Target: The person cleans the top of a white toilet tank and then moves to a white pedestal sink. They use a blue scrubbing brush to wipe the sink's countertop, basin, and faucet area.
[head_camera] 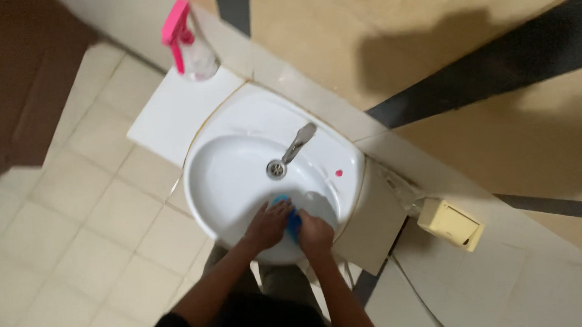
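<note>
Two hands work a blue sponge inside a white washbasin.

Low in the centre of the frame, the left hand [266, 225] and right hand [315, 232] both close around the blue sponge [289, 217] against the basin [229, 173] wall, seemingly to press it there; its long axis runs up-left to lower right. The tap [298, 143] sits above, with a pink spray bottle [187, 44] upper left.

Small blue sponge [289, 216], mostly hidden, is sitting squeezed between both hands inside the white sink [226, 179], at its near rim, just below the drain. Only a rounded blue edge is showing; shape otherwise unclear.
</note>
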